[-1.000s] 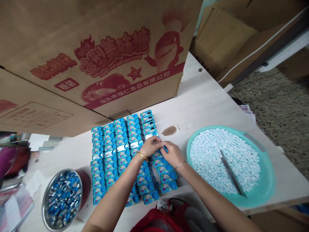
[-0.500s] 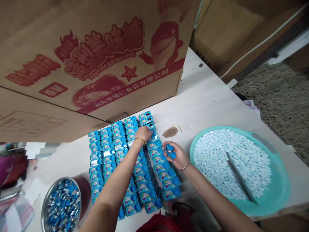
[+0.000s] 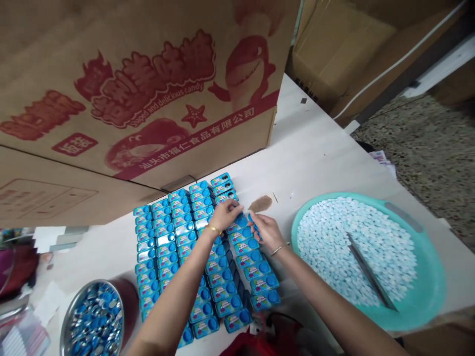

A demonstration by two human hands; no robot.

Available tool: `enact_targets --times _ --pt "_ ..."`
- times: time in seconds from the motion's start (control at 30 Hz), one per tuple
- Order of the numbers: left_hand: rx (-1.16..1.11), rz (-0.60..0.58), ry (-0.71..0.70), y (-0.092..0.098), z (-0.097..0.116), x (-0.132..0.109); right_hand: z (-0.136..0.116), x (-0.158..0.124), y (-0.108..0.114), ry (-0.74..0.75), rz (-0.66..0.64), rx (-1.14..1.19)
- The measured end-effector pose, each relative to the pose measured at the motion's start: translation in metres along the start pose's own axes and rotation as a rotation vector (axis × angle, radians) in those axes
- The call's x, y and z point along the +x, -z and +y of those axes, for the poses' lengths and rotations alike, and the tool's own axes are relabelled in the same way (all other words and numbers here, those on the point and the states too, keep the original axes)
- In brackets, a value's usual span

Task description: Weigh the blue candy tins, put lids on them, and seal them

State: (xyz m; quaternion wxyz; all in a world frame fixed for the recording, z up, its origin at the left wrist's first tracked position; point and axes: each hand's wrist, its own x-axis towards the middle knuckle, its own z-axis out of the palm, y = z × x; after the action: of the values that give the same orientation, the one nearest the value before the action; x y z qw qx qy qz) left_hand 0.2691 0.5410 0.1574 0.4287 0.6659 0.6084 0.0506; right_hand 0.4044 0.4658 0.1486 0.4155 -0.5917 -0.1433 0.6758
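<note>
Rows of small blue tins with round blue lids [image 3: 208, 262] lie packed side by side on the white table [image 3: 315, 148]. My left hand [image 3: 227, 215] is over the upper rows, its fingers down on the tins; whether it grips one is hidden. Just to its right, my right hand [image 3: 266, 233] pinches a small blue tin [image 3: 254, 225] between fingers and thumb, above the right edge of the rows. A few tins near the top of the rows show shiny silver sides.
A large printed cardboard carton [image 3: 129, 99] hangs over the table's far side. On the right sits a teal tray [image 3: 426, 282] of white candies with a metal scraper [image 3: 371, 272]. At lower left stands a steel bowl [image 3: 67, 321] of blue lids. A red bag [image 3: 260, 343] lies below the near edge.
My right hand has moved left and up, closer to my left hand, with the small blue tin. My left hand has shifted slightly right of where it was, and the view has tilted slightly.
</note>
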Motion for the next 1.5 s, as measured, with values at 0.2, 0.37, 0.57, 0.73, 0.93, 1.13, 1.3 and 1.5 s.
enact_targets --times 0.2,0.37,0.57,0.73,0.93,1.13,1.3,1.5 --pt "-0.526 -0.054 -0.128 -0.013 0.002 -0.028 -0.006 0.013 -0.013 0.043 -0.046 -0.088" --pt "-0.565 -0.007 -0.045 -0.006 0.008 -0.014 -0.008 0.029 -0.016 0.247 -0.022 -0.206" --pt "-0.226 0.204 0.011 0.004 -0.003 0.017 -0.009 0.034 -0.016 0.056 -0.079 -0.019" --pt "0.333 0.202 0.202 0.023 -0.003 0.052 -0.012 0.025 -0.007 -0.110 -0.241 0.348" --pt "0.535 -0.022 0.314 0.035 0.003 0.074 -0.012 0.022 -0.001 -0.102 -0.301 0.351" --pt "0.312 0.100 0.098 0.024 0.005 0.042 -0.017 0.021 -0.004 -0.136 -0.354 0.340" --pt "-0.324 -0.097 -0.322 0.004 0.005 0.000 -0.014 0.024 -0.010 -0.200 -0.355 0.304" --pt "-0.393 0.106 -0.249 0.003 0.008 0.006 -0.018 0.039 -0.024 -0.190 -0.277 0.414"
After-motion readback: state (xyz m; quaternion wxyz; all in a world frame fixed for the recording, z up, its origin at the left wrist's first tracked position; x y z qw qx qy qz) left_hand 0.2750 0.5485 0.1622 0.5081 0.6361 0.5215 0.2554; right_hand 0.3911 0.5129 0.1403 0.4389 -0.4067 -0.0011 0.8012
